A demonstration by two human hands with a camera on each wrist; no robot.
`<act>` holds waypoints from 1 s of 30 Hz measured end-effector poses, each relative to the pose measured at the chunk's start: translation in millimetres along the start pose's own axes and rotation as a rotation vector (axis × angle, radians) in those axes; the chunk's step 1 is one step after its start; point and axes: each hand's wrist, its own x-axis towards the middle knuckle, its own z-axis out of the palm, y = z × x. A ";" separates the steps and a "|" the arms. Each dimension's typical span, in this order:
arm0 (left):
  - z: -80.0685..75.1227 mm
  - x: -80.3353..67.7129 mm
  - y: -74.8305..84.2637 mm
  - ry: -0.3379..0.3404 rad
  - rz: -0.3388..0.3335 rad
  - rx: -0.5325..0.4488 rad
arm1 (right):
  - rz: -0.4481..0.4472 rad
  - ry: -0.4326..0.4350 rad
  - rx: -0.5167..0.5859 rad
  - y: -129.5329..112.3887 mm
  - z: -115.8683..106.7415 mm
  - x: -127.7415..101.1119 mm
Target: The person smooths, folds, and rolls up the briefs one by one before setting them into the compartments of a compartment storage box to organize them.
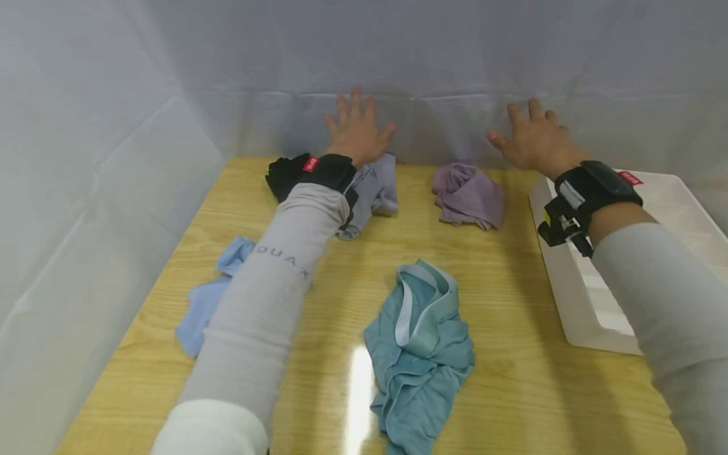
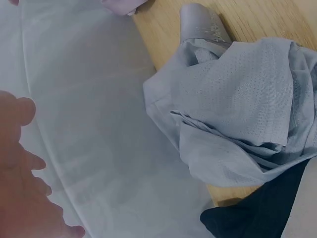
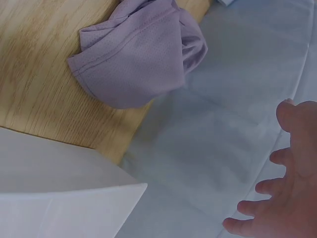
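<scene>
Grey garment (image 1: 375, 189) lies just below the spread, empty left hand (image 1: 357, 131); right hand (image 1: 534, 140) likewise spread.

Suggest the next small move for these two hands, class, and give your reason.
Probably lower the left hand onto the grey garment just beneath it and grip it: both hands are spread open at the back sheet, holding nothing.
</scene>
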 end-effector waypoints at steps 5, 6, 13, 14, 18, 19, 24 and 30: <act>-1.0 0.8 0.4 0.007 0.006 0.005 | 0.003 0.005 0.010 2.9 -0.3 0.5; -1.2 0.4 1.0 0.008 0.006 0.008 | -0.002 0.011 0.014 2.9 -0.1 0.0; 3.3 -15.4 14.1 -0.056 0.187 0.062 | -0.202 0.134 0.015 -21.3 25.3 -20.6; 6.1 -21.0 16.1 -0.089 0.248 0.048 | -0.273 0.149 0.024 -27.4 34.1 -26.1; 25.6 -47.2 20.2 -0.326 0.466 -0.074 | -0.638 0.123 0.112 -46.7 75.1 -54.3; 31.9 -54.2 19.8 -0.384 0.512 -0.069 | -0.730 0.112 0.116 -49.5 85.5 -60.7; 68.9 -85.9 11.0 -0.660 0.649 -0.024 | -0.935 -0.034 0.066 -55.4 117.5 -85.5; 97.6 -100.6 0.0 -0.621 0.754 -0.100 | -0.928 -0.056 -0.018 -50.9 129.6 -91.1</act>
